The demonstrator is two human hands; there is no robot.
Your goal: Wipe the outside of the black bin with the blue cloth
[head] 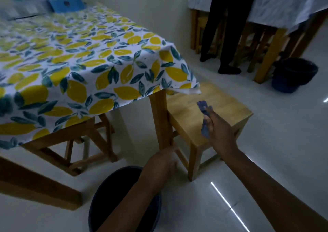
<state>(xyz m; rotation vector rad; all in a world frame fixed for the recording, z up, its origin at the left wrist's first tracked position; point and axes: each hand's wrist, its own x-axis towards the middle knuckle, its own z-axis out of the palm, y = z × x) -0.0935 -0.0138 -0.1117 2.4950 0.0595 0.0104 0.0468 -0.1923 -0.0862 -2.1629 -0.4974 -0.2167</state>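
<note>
The black bin [108,196] stands on the white floor at the bottom centre, its open top facing up. My left forearm crosses over it. My left hand [164,162] hovers just past the bin's far rim, near the table leg, blurred, and nothing shows in it. My right hand [217,127] reaches out over the wooden stool, closed on the crumpled blue cloth [205,116], which sticks out above and below the fingers. The cloth is well away from the bin.
A table with a lemon-print cloth [74,66] fills the left, its wooden leg [160,118] beside my left hand. A wooden stool [213,107] stands right of it. At the back right, a person's dark legs [225,36], another covered table and a second dark bin [294,73].
</note>
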